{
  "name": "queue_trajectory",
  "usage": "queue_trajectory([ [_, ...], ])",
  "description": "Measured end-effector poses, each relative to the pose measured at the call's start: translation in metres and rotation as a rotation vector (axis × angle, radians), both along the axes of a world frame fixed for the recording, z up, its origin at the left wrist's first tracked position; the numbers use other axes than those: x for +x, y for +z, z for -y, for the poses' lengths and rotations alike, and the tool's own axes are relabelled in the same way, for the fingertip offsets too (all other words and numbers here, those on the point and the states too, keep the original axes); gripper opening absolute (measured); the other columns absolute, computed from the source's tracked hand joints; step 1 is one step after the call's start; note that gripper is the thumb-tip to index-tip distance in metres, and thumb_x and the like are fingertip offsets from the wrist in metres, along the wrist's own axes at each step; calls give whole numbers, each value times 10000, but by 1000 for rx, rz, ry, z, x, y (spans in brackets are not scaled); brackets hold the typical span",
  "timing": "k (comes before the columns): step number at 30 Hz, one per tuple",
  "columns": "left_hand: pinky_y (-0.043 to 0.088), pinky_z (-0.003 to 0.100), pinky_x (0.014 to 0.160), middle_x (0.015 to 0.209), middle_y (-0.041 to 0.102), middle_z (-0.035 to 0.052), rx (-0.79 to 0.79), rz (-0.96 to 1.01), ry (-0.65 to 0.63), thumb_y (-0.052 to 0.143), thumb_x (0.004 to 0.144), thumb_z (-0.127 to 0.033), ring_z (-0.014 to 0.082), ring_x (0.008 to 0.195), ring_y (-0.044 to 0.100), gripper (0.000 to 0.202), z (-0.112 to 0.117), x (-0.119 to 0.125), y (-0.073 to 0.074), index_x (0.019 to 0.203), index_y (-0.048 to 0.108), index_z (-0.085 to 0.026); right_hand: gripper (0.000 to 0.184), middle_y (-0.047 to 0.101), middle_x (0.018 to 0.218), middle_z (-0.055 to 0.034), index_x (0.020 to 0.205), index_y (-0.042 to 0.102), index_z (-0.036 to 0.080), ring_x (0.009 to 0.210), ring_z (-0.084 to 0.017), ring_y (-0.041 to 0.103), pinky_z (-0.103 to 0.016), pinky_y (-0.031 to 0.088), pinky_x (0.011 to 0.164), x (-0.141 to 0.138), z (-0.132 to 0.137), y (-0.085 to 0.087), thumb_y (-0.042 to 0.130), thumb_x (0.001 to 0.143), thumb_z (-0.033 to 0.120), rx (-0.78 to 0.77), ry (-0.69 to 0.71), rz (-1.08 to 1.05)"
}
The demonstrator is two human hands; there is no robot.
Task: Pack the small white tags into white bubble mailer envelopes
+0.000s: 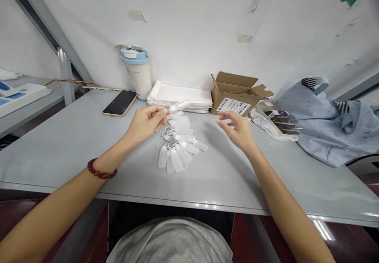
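Note:
My left hand (145,124) has thumb and fingers pinched together at the string end of a small translucent white tag (180,105), which points to the right just above the others. Below it, several similar tags (177,160) with thin white string loops lie fanned out and partly overlapping on the grey table (127,180). To the right of them, my right hand (238,130) hovers over the table with its fingers curved and apart, holding nothing. What exactly the tags are made for cannot be made out.
Along the wall stand a cup with a blue lid (137,73), a stack of white paper envelopes (183,95) and an opened cardboard box (237,93). A phone (120,103) lies at left. At right are a plastic-wrapped packet (276,121) and a light blue cloth (322,124).

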State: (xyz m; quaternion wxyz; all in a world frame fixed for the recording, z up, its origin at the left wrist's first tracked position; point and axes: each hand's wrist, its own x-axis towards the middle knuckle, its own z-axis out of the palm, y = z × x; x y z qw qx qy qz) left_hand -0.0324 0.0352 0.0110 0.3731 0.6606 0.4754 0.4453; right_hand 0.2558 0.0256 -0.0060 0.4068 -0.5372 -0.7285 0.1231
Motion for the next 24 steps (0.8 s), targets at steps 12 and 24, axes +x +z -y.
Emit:
queue_trajectory([
  [12,406,249,611,693,679,30,102,-336,95,508,814,-402,177,634,583,293,-54,-22,-49,823,674,-161,409,600,1251,-169,1188,602,125,1140,-302,545,-471,434,954,71,-44,-44,438,813,105,41,-226,582],
  [24,442,281,626,944,685,72,44,-382,199,537,767,-332,158,591,570,419,-55,-21,-51,1125,625,-133,411,591,1206,-167,1200,608,137,1106,-317,507,-449,454,885,63,-42,-45,439,826,105,-27,-298,699],
])
